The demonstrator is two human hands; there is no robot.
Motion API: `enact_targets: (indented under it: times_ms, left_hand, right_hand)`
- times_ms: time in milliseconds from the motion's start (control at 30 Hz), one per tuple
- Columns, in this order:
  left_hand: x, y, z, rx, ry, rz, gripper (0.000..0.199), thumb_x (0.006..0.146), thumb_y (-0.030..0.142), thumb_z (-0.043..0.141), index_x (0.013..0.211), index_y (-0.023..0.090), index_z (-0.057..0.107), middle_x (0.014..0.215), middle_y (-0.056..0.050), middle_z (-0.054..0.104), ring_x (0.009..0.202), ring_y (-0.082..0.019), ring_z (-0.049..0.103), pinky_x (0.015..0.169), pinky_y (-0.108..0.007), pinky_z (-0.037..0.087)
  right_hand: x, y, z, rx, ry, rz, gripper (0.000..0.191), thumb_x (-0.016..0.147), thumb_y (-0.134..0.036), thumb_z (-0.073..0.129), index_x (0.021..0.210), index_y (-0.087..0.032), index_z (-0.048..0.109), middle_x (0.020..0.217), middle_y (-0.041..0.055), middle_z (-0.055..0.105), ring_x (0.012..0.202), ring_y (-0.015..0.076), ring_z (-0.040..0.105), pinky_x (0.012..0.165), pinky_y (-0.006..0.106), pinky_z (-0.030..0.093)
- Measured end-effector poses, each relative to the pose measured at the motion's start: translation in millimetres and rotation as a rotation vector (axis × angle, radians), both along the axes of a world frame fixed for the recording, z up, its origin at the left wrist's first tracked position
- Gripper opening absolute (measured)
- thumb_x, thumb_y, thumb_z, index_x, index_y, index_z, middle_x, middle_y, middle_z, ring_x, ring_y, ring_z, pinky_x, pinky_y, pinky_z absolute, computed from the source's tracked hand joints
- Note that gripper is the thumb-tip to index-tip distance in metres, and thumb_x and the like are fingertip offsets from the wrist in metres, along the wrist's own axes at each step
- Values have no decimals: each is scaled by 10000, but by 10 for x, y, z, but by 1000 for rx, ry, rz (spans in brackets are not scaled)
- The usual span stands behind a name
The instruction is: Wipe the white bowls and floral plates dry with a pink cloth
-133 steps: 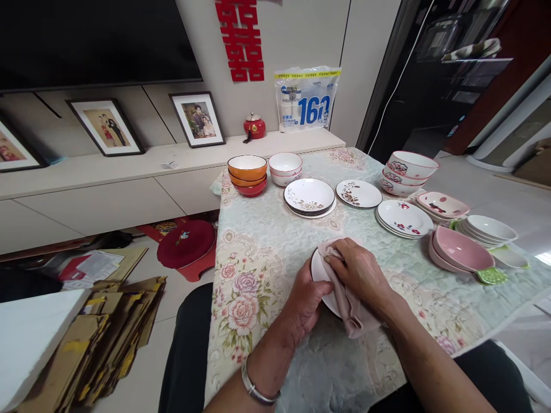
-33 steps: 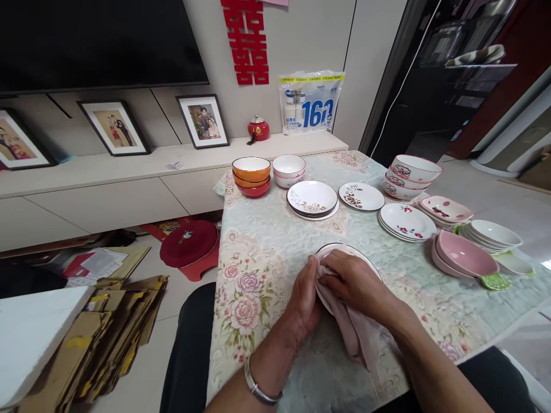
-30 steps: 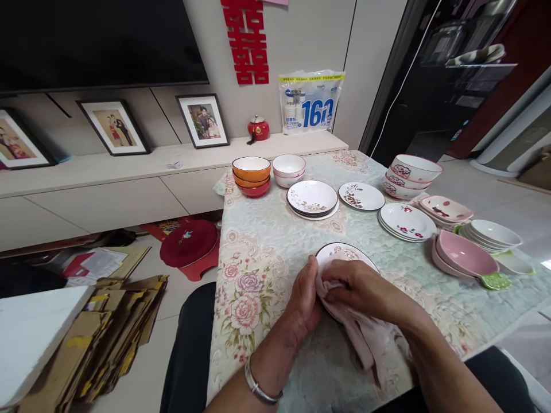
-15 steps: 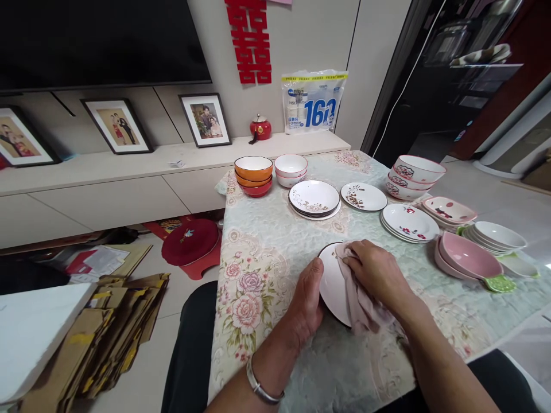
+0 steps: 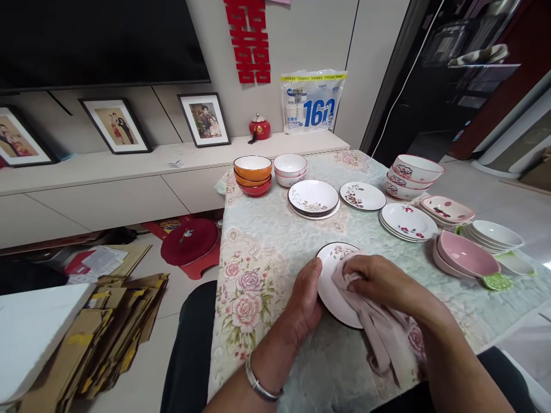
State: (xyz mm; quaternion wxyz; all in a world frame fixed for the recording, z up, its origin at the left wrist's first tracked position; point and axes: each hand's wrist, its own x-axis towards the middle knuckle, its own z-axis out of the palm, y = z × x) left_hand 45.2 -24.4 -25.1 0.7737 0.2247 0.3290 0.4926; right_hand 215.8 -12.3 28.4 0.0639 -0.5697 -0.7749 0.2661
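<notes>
A white plate (image 5: 333, 287) with a dark rim and brown flower print is tilted up in front of me, over the near part of the table. My left hand (image 5: 305, 292) grips its left edge, thumb on the face and fingers hidden beneath. Bunched in my right hand (image 5: 374, 281) is a pale pink cloth (image 5: 379, 327), pressed against the middle of the plate, its loose end hanging to the lower right. Behind the plate sit a stack of similar plates (image 5: 313, 196) and a single flowered plate (image 5: 363, 195).
On the flowered tablecloth (image 5: 258, 264) stand orange bowls (image 5: 253, 167), white bowls (image 5: 290, 166), red-flowered plates (image 5: 408, 222), pink dishes (image 5: 469, 253) and tall patterned bowls (image 5: 415, 172). A red stool (image 5: 189, 241) and flattened cardboard (image 5: 99, 332) are on the floor at left.
My right hand has slid the cloth rightward and down across the plate, uncovering more of the flower print. My left hand keeps its hold on the edge.
</notes>
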Motion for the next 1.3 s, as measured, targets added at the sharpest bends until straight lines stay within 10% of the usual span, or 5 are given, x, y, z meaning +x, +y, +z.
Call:
enact_targets:
  times_ms: [200, 567, 1300]
  left_hand:
    - [11, -11, 64, -48, 12, 3, 405, 783, 473, 684, 998, 130, 696, 833, -89, 731, 878, -253, 655, 780, -335, 470]
    - [-6, 15, 61, -24, -56, -4, 409, 754, 461, 716, 975, 117, 700, 982, -118, 726, 962, -268, 638, 846, -360, 463]
    - [-3, 37, 120, -119, 142, -1, 438, 571, 201, 689, 1006, 144, 681, 812, -81, 738, 837, -271, 663, 735, -347, 476]
  right_hand:
    - [-97, 127, -162, 256, -225, -232, 188, 881, -198, 457, 918, -163, 639, 977, 110, 660, 861, 218, 595, 726, 304, 387]
    - [-201, -12, 29, -10, 263, 176, 185, 759, -136, 579, 894, -213, 680, 884, -3, 686, 835, 166, 601, 762, 264, 428]
    - [-131, 159, -320, 482, -223, -286, 174, 910, -180, 475, 998, -162, 624, 1010, 122, 604, 985, 263, 520, 785, 327, 386]
